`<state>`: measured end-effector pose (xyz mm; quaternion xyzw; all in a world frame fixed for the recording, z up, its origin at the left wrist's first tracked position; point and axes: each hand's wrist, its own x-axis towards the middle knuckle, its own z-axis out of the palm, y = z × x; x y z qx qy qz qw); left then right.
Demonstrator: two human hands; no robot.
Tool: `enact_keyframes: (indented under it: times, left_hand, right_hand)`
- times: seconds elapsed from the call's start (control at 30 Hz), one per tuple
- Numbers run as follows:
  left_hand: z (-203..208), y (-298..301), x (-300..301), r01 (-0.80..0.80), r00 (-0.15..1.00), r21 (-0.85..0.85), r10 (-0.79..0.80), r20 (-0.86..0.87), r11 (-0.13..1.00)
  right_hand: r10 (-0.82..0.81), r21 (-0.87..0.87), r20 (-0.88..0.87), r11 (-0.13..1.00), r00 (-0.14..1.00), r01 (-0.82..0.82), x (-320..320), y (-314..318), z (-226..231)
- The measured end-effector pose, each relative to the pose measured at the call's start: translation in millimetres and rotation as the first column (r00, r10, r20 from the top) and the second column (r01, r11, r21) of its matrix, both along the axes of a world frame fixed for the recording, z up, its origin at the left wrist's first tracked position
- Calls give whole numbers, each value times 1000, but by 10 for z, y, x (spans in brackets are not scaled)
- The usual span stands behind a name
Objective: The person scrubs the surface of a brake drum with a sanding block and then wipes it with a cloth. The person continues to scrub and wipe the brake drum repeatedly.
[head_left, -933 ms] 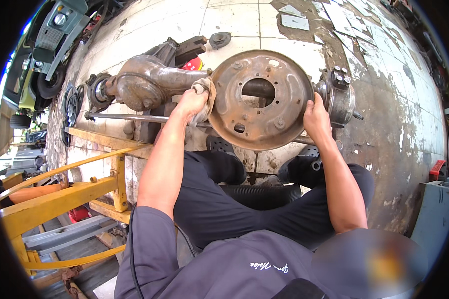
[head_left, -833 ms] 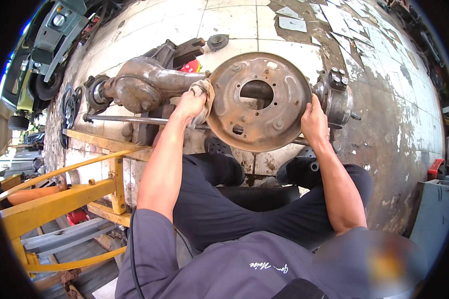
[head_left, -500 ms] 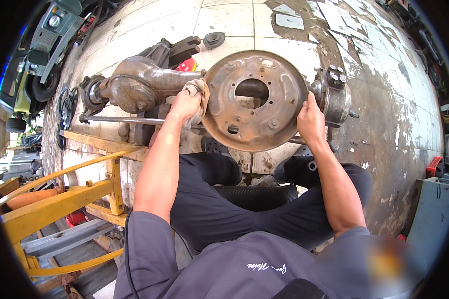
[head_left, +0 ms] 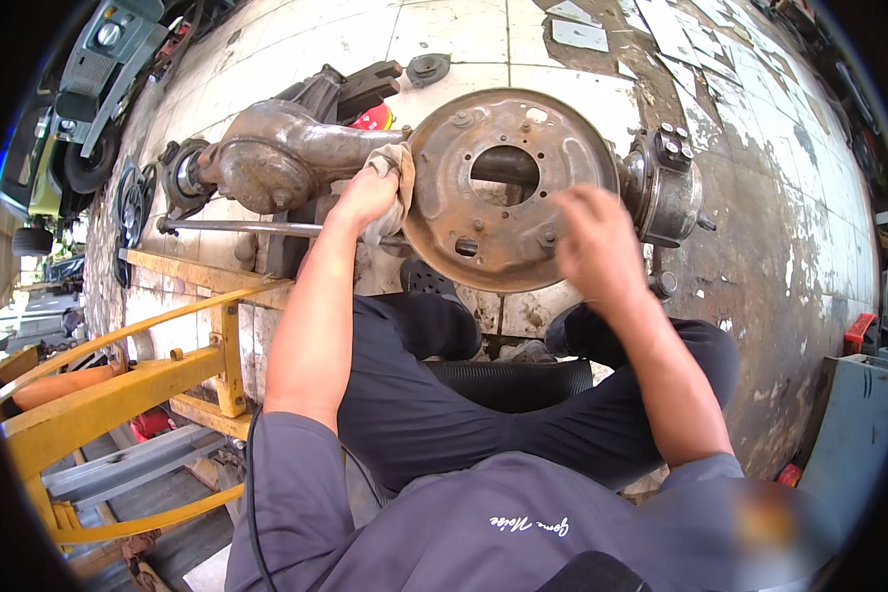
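A round, rusty brake backing plate (head_left: pixel 439 222) with a big centre hole stands tilted before me. My left hand (head_left: pixel 370 192) is closed round a beige rag (head_left: pixel 397 168), pressed to the plate's left rim. In front of the plate's lower right part is my right hand (head_left: pixel 602 242); motion smears its fingers, and I cannot tell whether it touches the metal. Behind the plate runs an axle housing (head_left: pixel 266 153) with a bulging middle. At its right end sits a greasy hub (head_left: pixel 666 192) with bolts on top.
A yellow metal frame (head_left: pixel 118 400) stands at my left. A thin steel rod (head_left: pixel 242 228) runs below the axle. Farther off lie a round metal part (head_left: pixel 427 69) and broken tiles (head_left: pixel 577 35). A blue-grey cabinet (head_left: pixel 853 414) is at the right.
My right hand has left the plate's right rim and moved left, over the plate's face. My left hand still grips the rag at the left rim.
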<state>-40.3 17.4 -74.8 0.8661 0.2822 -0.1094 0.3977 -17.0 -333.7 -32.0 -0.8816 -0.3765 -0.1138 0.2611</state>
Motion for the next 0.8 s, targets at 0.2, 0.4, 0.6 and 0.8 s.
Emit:
enact_keyframes:
  times: [0.2,0.4,0.6,0.8]
  left_hand:
    - [-86,34,11,-46,998,122,42,38,991]
    - [305,-1,6,-62,998,311,65,3,949]
    - [486,307,-41,-195,970,300,138,200,934]
    - [599,384,-100,-261,960,256,221,173,931]
  right_hand:
    - [228,-417,63,891,972,-182,-494,520,-311]
    - [253,-509,57,840,966,-190,-451,540,-317]
    - [260,-426,4,874,966,-233,-221,589,154]
    - [314,-395,-89,860,945,-323,279,752,779]
